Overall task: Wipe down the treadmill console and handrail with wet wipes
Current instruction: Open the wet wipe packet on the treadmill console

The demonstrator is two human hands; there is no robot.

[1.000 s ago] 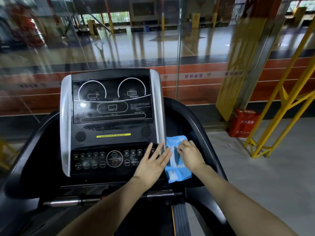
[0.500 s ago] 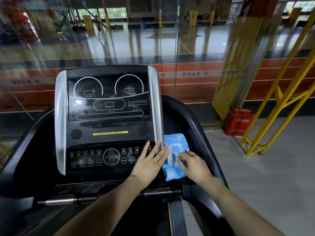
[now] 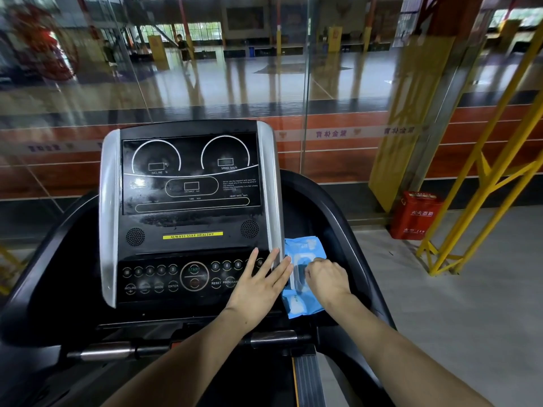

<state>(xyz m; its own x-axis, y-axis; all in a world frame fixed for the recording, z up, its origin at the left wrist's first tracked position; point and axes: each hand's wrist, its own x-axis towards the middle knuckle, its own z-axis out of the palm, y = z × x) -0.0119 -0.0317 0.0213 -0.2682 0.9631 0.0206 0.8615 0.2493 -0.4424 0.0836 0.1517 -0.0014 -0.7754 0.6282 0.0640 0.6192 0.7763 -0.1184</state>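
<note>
The black treadmill console [image 3: 191,177] with silver side strips faces me. A blue wet wipe pack [image 3: 305,245] lies in the tray just right of it. My left hand [image 3: 258,283] rests flat with fingers spread on the console's lower right buttons, its fingertips touching the pack's left edge. My right hand [image 3: 326,280] is curled over the middle of the pack, fingers pinched at its white flap. The chrome handrail bar [image 3: 273,337] runs below the console and the black side rail [image 3: 338,218] curves up on the right.
A glass wall [image 3: 305,98] stands right behind the treadmill, with a sports hall beyond it. A red fire extinguisher box [image 3: 417,214] sits on the floor at the right, beside a yellow steel frame [image 3: 484,183]. Grey floor lies to the right.
My right hand has shifted a little on the pack and the white flap now shows by its fingers. My left hand has stayed flat in the same place.
</note>
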